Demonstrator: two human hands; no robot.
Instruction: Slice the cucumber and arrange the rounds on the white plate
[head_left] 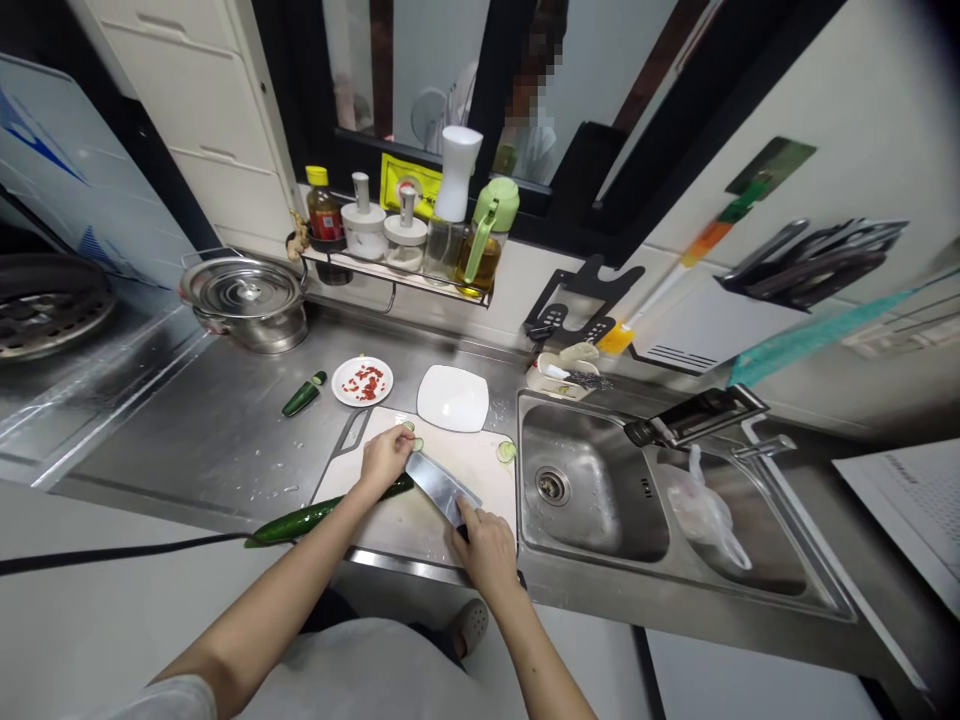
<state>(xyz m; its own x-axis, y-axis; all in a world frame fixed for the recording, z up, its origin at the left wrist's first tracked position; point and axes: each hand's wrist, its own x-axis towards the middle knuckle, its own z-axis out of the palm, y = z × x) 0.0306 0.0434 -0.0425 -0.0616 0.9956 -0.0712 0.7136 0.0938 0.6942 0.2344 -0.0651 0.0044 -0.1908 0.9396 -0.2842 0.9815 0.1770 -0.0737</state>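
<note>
My right hand (486,545) is closed around the handle of a kitchen knife (442,486), whose broad blade points up and left over the white cutting board (472,455). Beside the blade's tip, my left hand (385,458) has its fingers pinched together at a thin cucumber slice (418,444). Part of another slice shows just past the fingertips. A long cucumber (296,522) lies under my left forearm, partly hidden, its far end on the board. More cucumber slices (506,452) rest at the board's right edge.
Behind the board stand a white square plate (452,398) and a round plate (361,396) of red pieces. A cut cucumber piece (301,398) lies left of them. A steel pot (262,318) is farther back. The double sink (600,490) borders the board on the right.
</note>
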